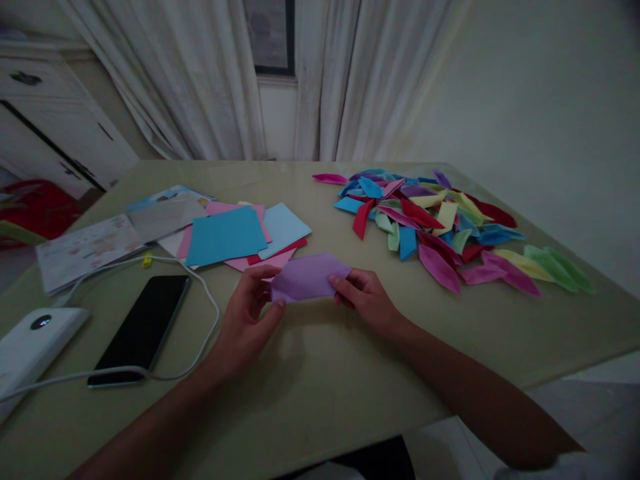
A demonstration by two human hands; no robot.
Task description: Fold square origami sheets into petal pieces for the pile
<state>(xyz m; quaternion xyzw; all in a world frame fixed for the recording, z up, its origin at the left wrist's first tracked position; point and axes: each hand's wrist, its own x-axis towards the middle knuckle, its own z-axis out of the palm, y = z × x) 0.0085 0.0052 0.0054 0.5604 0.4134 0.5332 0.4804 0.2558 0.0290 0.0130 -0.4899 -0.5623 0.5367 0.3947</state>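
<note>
Purple folded paper (306,277) spans between left hand (244,321) and right hand (371,297), fingers (345,289) pinching both ends.

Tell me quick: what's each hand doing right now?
Left hand: closed, holding the purple paper by its left end.
Right hand: closed, pinching the same paper at its right end, thumb on top.

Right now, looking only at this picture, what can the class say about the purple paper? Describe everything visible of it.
The purple paper is a single-coloured, matte-looking piece, wider than tall, with slanting ends and no print visible. It appears folded, though its far side is hidden. It is held up above the table, its broad face turned toward the camera. The left hand holds its left end; the right hand pinches the right end, thumb on the near face.
</note>
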